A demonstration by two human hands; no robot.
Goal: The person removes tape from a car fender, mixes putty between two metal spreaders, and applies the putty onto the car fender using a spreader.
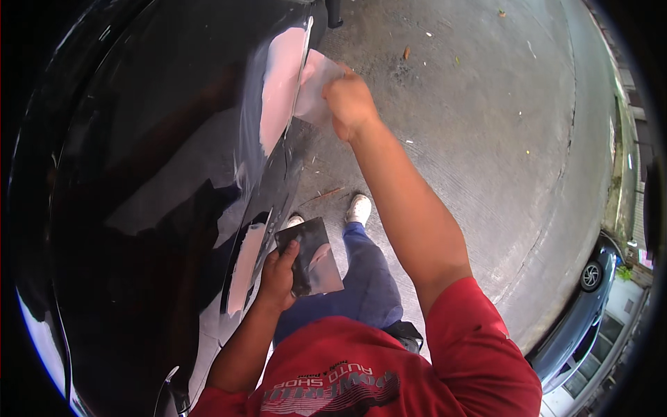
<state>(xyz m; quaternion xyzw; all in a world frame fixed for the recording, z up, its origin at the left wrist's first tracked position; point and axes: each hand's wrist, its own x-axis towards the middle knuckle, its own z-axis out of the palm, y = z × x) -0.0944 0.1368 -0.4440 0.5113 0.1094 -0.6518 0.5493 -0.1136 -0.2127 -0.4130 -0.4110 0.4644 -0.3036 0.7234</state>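
Note:
A flat, thin spreader sheet (314, 97) is gripped in my right hand (349, 101), its edge against the rim of the black car panel (160, 174). Right beside that edge, a long patch of pink body filler (283, 76) covers the panel, with scuffed grey paint around it. My left hand (279, 274) holds a dark square mixing board (306, 258) from its left side, thumb on top. A dab of pink filler (321, 254) lies on the board. Lower on the car, a second pink filler patch (246, 267) shows left of my left hand.
Grey concrete floor (472, 139) with scattered debris stretches to the right. My white shoes (358, 208) stand close to the car. Near the lower left is a car door handle or similar shiny part (170, 379). A blue-grey car (577, 326) is parked at the far right.

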